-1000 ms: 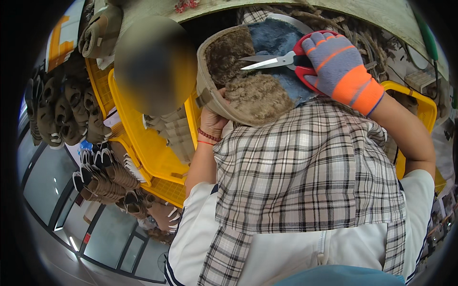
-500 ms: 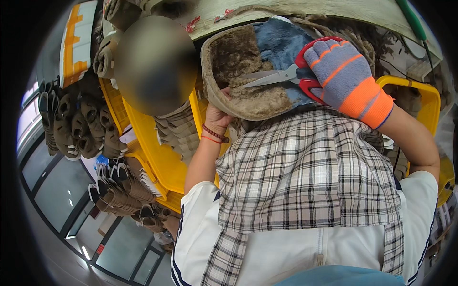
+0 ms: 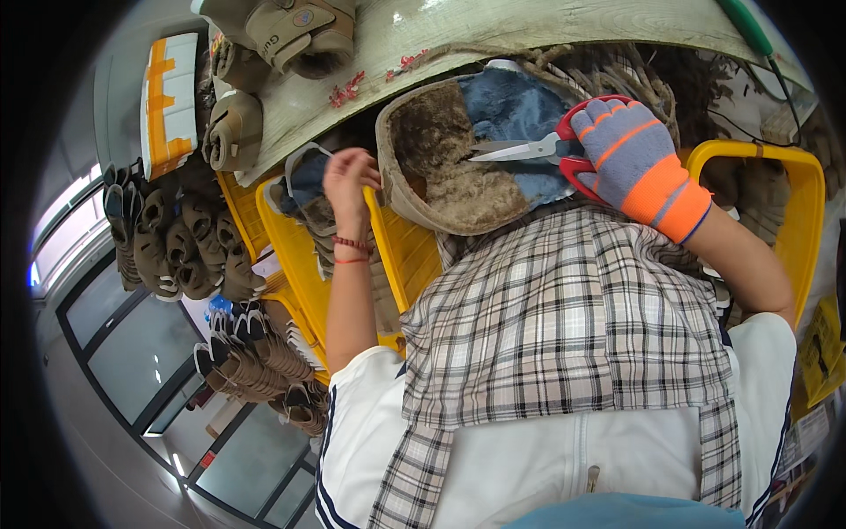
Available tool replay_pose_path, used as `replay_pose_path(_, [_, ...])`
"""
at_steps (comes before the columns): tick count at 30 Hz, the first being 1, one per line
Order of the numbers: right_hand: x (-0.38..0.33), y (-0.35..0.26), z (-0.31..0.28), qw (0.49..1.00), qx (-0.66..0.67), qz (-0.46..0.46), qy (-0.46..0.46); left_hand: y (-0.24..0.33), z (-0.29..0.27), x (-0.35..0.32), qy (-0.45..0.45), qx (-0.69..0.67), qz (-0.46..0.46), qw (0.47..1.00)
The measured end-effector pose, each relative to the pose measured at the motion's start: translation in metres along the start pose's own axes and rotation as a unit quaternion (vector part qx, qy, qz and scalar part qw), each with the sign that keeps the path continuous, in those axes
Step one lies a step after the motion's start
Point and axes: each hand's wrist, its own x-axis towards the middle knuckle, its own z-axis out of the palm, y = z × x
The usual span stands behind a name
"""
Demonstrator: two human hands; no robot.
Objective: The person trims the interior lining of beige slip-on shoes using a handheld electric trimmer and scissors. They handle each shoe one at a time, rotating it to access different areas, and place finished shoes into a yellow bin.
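In the head view, my right hand [image 3: 627,152], in a grey and orange glove, is wrapped round the red handles of a pair of scissors [image 3: 535,149]. The blades stand slightly parted and point to my left, their tips over the brown pile of a fur-lined piece [image 3: 480,198]. That piece sits ahead of me, between my checked apron [image 3: 546,317] and the edge of the pale wooden bench [image 3: 529,22]; its rim is tan, its inside part brown fur, part blue fabric.

My left hand [image 3: 351,179] is bare and raised just beside the piece's left side, fingers loosely bent; I cannot tell whether they pinch anything. A string of dark red beads [image 3: 352,242] circles that wrist. Below the hand is a yellow crate [image 3: 405,251], with a blue-lined tan piece [image 3: 308,181] in it, close to my fingers; whether they touch is unclear.

Tan boots [image 3: 304,40] stand on the bench at the upper left, near a white box [image 3: 172,106] with orange tape. Rows of brown footwear [image 3: 181,242] fill the left side, and another yellow crate [image 3: 802,185] stands beyond my right forearm.
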Motion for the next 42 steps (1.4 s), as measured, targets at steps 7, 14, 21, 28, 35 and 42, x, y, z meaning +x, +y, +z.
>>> replay_pose_path(7, [-0.002, 0.004, -0.009, 0.997, 0.036, -0.002, 0.061, 0.057, 0.024, 0.064, 0.145, 0.372, 0.524, 0.752])
replay_pose_path(14, [0.001, 0.003, -0.024, 0.998, -0.018, 0.037, 0.05, 0.092, 0.037, 0.128, 0.195, 0.29, 0.49, 0.799])
replay_pose_path(21, [0.002, 0.006, -0.041, 0.994, -0.021, 0.063, 0.084, 0.1, -0.018, 0.111, -0.008, -0.229, 0.309, 0.923])
replay_pose_path(28, [0.021, -0.019, -0.073, 0.991, 0.019, 0.03, 0.125, 0.043, -0.074, -0.01, -0.246, -0.493, -0.028, 0.834])
replay_pose_path(35, [0.048, -0.063, -0.089, 0.993, -0.022, -0.074, 0.088, 0.007, -0.082, -0.079, -0.25, -0.521, -0.062, 0.813])
replay_pose_path(42, [0.066, -0.077, -0.085, 0.977, -0.073, -0.184, 0.084, -0.044, -0.087, -0.083, -0.361, -0.467, -0.003, 0.807])
